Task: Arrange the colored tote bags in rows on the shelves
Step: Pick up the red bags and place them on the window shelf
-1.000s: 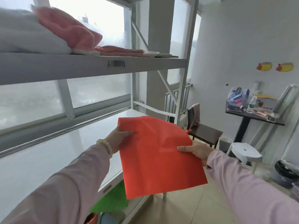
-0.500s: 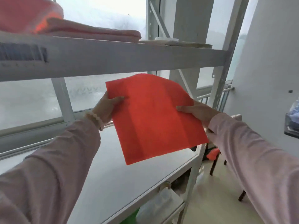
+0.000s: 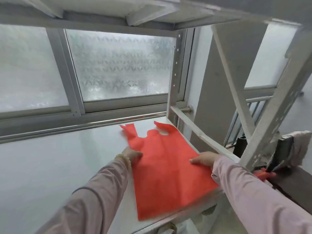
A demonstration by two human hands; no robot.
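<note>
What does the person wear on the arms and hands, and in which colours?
Both arms are covered by long, loose sleeves of pale pinkish-lilac fabric, the left sleeve and right sleeve alike, plain and without markings. The left hand and right hand are bare, with no gloves. At the left wrist sits a pale bracelet, too blurred for detail.

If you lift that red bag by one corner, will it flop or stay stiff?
Probably flop: the red bag is a thin sheet lying flat on the shelf. Likely light, since left hand and right hand just hold its edges. It may slide on that smooth surface.
</note>
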